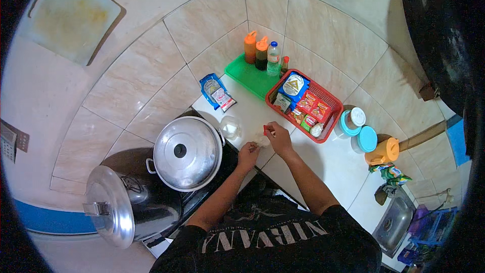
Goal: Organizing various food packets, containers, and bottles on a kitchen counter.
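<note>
My left hand [248,155] is pinched at the near side of a small translucent item [262,141], apparently a plastic bag, on the white tiled counter. Over its far right side, my right hand [279,139] grips a small red object [265,130] whose kind I cannot make out. To the left of both hands sits a clear rounded container or bag [230,127]. Beyond the right hand is a red plastic basket [326,136] holding a blue packet [294,85], red sachets [313,106] and a white bulb-like item [316,130].
A lidded aluminium pot [197,159] and a tall stockpot [155,201] stand left. Blue and white packets [216,93] lie behind. Bottles [261,55] stand by a green tray [246,76]. Rightward are turquoise-lidded jars [366,139], an orange pitcher [382,151] and a sink [394,220].
</note>
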{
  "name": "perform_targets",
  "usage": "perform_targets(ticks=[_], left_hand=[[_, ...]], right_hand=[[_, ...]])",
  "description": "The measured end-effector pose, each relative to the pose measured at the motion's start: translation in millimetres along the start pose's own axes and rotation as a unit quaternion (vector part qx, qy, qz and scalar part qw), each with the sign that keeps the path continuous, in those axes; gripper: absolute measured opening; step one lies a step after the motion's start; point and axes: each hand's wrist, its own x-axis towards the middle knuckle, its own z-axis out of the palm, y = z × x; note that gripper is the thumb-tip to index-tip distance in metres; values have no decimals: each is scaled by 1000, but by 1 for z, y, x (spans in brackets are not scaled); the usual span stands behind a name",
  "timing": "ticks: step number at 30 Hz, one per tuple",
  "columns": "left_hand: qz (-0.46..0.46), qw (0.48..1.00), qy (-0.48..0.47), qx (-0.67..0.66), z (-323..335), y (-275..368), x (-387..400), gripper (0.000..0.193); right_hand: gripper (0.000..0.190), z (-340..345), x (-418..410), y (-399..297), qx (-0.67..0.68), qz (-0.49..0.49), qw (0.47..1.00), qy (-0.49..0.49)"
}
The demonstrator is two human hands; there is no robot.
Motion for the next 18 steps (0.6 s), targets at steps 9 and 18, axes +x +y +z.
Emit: perform_targets(ticks=[9,18], left_hand=[[39,990,24,130,6,10,2,29],[25,995,23,93,12,25,-5,23]], right_hand=[[34,0,-16,-3,4,6,1000,-31],[14,8,-27,12,-202,-54,974,-84]])
